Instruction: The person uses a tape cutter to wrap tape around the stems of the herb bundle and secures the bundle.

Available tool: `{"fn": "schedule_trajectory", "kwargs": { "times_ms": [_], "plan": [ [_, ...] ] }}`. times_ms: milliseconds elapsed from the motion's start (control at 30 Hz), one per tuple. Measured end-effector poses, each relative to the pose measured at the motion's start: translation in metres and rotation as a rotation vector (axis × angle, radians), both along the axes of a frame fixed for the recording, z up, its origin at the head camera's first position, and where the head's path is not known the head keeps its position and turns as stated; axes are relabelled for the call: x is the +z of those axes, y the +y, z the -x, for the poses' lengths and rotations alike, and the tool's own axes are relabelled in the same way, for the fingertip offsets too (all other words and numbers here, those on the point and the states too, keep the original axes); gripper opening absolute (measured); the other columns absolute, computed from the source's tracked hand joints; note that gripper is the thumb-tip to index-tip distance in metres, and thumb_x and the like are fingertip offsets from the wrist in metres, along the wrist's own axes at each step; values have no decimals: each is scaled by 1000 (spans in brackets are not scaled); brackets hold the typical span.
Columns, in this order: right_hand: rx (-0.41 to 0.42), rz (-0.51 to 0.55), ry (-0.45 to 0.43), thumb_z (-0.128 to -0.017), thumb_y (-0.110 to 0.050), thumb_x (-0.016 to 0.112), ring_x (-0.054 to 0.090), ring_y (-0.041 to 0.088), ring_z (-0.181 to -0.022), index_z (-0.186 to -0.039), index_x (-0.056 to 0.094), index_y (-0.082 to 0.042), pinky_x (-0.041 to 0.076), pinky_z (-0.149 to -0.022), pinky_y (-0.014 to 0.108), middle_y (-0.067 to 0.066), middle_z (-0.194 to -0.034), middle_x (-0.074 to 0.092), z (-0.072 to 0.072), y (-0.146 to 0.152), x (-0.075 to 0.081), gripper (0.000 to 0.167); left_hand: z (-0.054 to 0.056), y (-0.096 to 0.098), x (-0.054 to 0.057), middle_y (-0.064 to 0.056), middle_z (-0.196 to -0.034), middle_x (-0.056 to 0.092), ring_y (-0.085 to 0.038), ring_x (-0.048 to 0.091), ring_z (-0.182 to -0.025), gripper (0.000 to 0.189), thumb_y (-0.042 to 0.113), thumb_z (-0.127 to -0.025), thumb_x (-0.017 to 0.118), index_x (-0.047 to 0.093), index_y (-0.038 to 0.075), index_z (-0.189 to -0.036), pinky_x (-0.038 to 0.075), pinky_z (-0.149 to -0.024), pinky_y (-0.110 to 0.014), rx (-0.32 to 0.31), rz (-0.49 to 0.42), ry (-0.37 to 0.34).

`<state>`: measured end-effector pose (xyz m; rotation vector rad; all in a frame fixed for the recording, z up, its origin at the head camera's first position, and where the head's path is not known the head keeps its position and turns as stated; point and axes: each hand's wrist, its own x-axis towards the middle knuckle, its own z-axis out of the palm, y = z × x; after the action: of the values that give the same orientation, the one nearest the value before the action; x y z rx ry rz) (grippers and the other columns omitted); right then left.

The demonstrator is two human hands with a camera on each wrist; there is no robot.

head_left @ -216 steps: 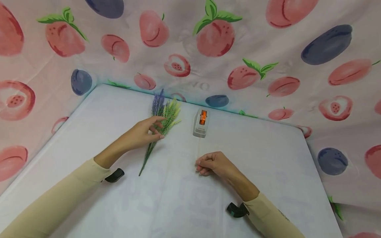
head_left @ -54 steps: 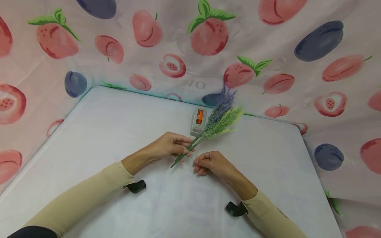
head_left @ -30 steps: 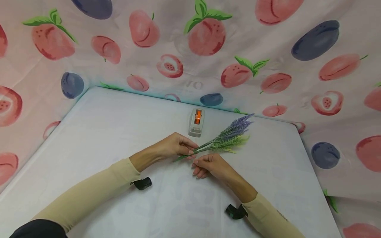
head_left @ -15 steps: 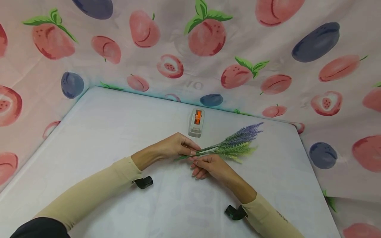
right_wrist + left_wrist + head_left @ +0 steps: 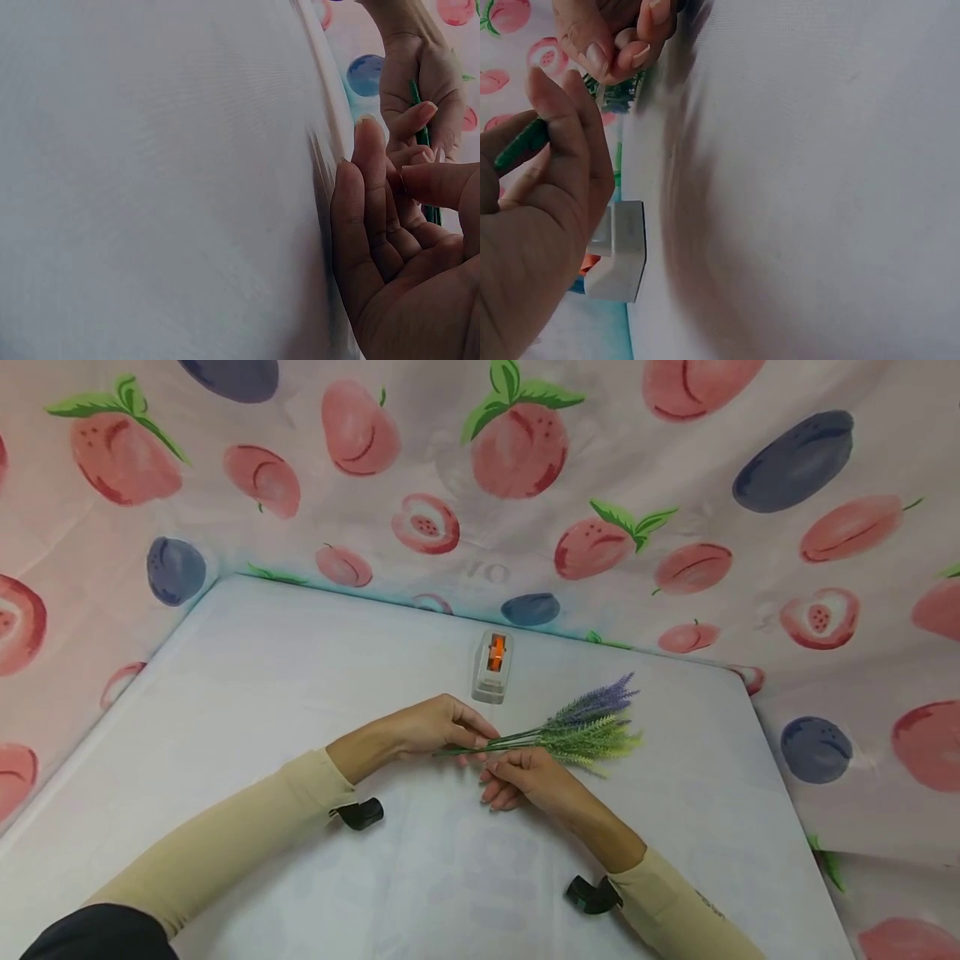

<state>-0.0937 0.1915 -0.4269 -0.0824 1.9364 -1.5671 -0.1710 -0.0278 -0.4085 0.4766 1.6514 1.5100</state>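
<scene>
My left hand [image 5: 442, 727] pinches the thin green stems of a bunch of artificial lavender sprigs [image 5: 592, 722], purple and yellow-green. The bunch lies nearly level in the head view, its heads pointing right. A bit of green stem [image 5: 523, 142] shows between thumb and fingers in the left wrist view. Just below the stems, my right hand [image 5: 528, 777] has thumb and index finger pressed together on a small translucent strip [image 5: 600, 96], like clear tape. A grey tape dispenser [image 5: 492, 681] with an orange roll core stands behind the hands.
The white-covered table [image 5: 300, 635] reaches back to a fruit-printed cloth [image 5: 427, 443] that hangs behind and at both sides. A black device is strapped under each wrist.
The left hand has picked up the sprigs from the table's left, brought them beside the right hand and turned their heads rightward. Lately the bunch has shifted slightly left. The right hand has barely moved.
</scene>
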Motion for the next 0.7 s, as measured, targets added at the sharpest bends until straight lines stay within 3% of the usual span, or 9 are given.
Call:
{"fn": "schedule_trajectory", "kwargs": {
  "times_ms": [167,300,567,700],
  "plan": [
    [9,0,15,-107,-19,51,73,12,-74,-112,68,11,61,-72,31,8,-87,76,-1,-2,0,35,-2,-6,4,-19,-108,74,-23,72,-86,31,4,-99,64,67,0,-129,55,-79,-32,-33,61,48],
    [7,3,14,-107,-19,50,73,13,-74,-111,67,11,61,-72,31,9,-87,76,-1,-3,0,34,-4,-13,5,-21,-101,74,-21,72,-83,32,2,-98,63,65,-4,-129,56,-82,-32,-20,79,67],
    [-10,-19,10,-108,-22,51,73,13,-73,-110,68,9,61,-72,31,8,-85,76,1,-6,1,35,-10,-24,11,-19,-97,72,-19,72,-74,22,2,-96,65,71,-2,-117,59,-64,-32,55,182,129],
    [-7,-17,18,-107,-22,52,73,14,-74,-112,67,9,61,-73,31,9,-87,75,1,-6,0,35,-10,-28,12,-19,-99,72,-21,72,-77,20,1,-96,65,72,-3,-115,60,-66,-34,70,187,115]
  ]
}}
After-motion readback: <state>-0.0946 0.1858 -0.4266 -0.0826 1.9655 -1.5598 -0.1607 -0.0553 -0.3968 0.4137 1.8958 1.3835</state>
